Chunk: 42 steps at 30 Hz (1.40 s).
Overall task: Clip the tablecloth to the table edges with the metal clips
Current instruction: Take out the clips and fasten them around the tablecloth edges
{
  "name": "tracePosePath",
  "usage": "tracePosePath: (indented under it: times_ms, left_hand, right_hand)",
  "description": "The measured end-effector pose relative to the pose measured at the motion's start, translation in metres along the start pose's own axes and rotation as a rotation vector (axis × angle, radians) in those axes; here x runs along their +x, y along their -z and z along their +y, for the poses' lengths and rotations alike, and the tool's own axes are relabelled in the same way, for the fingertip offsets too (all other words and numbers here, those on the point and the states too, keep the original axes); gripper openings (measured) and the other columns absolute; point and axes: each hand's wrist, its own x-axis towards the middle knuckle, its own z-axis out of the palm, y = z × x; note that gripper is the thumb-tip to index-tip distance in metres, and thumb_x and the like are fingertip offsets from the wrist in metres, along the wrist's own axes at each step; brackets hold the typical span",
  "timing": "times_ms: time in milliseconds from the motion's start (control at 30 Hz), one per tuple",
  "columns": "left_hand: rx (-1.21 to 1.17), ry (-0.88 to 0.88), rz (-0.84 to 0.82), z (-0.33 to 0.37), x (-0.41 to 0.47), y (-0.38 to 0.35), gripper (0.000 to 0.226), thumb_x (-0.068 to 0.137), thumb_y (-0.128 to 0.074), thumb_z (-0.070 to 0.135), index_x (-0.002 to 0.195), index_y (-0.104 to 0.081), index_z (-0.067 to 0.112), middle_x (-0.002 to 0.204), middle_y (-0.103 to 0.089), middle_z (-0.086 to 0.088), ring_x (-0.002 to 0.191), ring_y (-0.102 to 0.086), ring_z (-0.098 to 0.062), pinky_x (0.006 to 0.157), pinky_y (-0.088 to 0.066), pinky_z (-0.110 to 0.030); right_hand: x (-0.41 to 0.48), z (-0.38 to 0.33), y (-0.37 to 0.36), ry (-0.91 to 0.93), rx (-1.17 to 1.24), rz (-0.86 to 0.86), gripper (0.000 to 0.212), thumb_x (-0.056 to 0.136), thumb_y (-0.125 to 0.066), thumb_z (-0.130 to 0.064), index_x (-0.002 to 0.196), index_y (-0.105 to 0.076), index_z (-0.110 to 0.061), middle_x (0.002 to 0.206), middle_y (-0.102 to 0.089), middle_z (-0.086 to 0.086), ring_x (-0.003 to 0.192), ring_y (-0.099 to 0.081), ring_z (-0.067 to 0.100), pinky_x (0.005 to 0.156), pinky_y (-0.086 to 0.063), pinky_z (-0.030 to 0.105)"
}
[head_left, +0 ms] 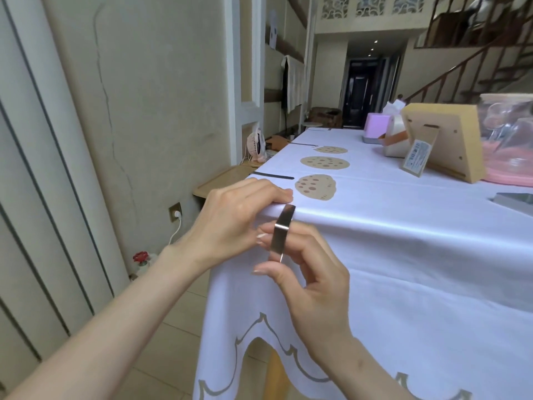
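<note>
Your right hand (311, 272) pinched a metal clip (281, 235), hooked over the edge but not seated. Beside it, your left hand (236, 217) pressed the tablecloth (403, 255) flat. Beyond lay seemingly fitted clips (274, 176).

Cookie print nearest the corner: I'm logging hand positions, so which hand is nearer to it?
Left. The left hand rests on the tablecloth, fingertips just beside the cookie print; the right hand holds the metal clip farther below it.
</note>
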Motion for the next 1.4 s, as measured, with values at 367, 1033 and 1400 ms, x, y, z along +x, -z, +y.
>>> tracePosePath:
  times_ms: [367,1033,1400]
  left_hand:
    - [-0.089,0.029,0.005,0.001,-0.001,0.001,0.031,0.075,-0.072,0.005,0.101,-0.068,0.02,0.104,-0.067,0.011,0.096,-0.063,-0.009,0.072,-0.051,-0.034]
    - [-0.186,0.044,-0.024,0.001,-0.002,-0.001,0.023,0.085,-0.065,0.025,0.108,-0.067,0.02,0.115,-0.066,0.014,0.108,-0.061,-0.003,0.084,-0.053,-0.036]
    - [-0.173,0.053,-0.032,0.001,-0.002,-0.001,0.026,0.085,-0.065,0.023,0.111,-0.065,0.023,0.115,-0.066,0.015,0.11,-0.059,-0.002,0.084,-0.052,-0.036]
  right_hand:
    - [0.011,0.013,-0.007,0.321,-0.255,0.243,0.021,0.083,-0.065,-0.019,0.064,-0.072,-0.014,0.078,-0.07,0.0,0.09,-0.052,0.014,0.084,-0.038,0.018]
    - [0.008,0.049,-0.001,0.633,-0.653,0.278,0.024,0.092,-0.053,-0.04,0.089,-0.06,-0.017,0.107,-0.066,0.0,0.109,-0.057,0.018,0.095,-0.043,0.032]
    - [0.023,0.039,0.013,0.699,-0.582,0.197,0.035,0.09,-0.052,-0.045,0.079,-0.064,-0.014,0.08,-0.072,0.003,0.093,-0.063,0.02,0.098,-0.041,0.053]
